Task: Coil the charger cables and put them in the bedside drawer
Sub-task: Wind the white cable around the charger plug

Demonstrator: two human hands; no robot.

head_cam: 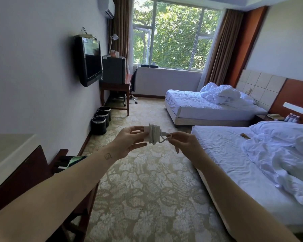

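Over the patterned carpet (147,180), in the aisle beside the near bed (226,154), you are holding the work in mid-air, so anything that slips falls to the floor. The bedside table (261,117) sits well apart from you, between that bed and the far bed (191,105). Its drawer front is hidden from here, so I cannot tell whether it is open. If you need a hand to pull it, that is likely when the coil loosens. Your left hand (128,142) grips the white charger (151,134), thumb above and fingers curled beneath. The cable is wound in turns around the charger's body. Your right hand (184,144) pinches the cable tail (165,137) between thumb and forefinger, just beside the charger, with a small slack loop between. The main risk is that tail: it looks untucked, and if you let it go the springy turns will probably unwind. Pull too hard and you may kink the cable at the plug or drag the turns off the charger's edge.
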